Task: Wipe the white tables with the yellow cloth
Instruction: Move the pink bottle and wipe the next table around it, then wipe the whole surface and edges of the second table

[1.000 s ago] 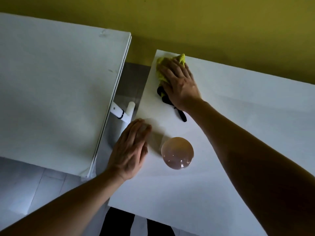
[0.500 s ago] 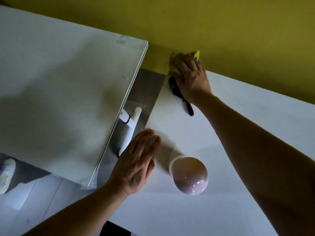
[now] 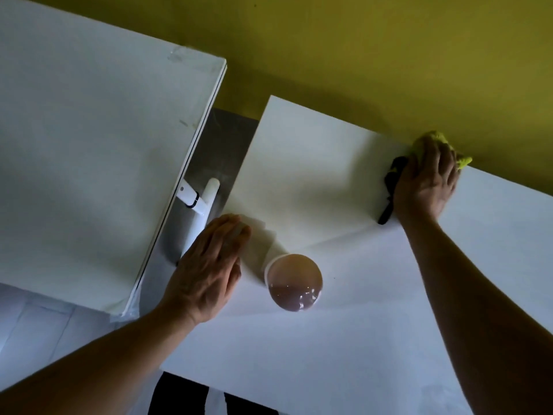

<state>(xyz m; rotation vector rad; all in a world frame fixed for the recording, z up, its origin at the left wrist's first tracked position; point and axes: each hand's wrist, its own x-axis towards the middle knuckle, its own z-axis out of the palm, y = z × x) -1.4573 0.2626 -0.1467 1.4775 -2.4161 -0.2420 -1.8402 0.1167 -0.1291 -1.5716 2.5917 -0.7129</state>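
My right hand (image 3: 428, 178) presses the yellow cloth (image 3: 463, 163) flat onto the far edge of the right white table (image 3: 344, 348), right against the yellow wall. Only the cloth's fringe shows past my fingers. My left hand (image 3: 209, 265) rests flat, fingers straight, on that table's left edge. The second white table (image 3: 89, 145) stands to the left, across a narrow gap.
A white cup (image 3: 294, 281) of brownish liquid stands on the right table, just right of my left hand. A black strap-like object (image 3: 390, 181) lies beside my right hand. A white handle-like part (image 3: 206, 202) sticks out in the gap between the tables.
My right hand has slid the cloth to the right along the table's far edge, away from the far-left corner. My left hand has stayed in place.
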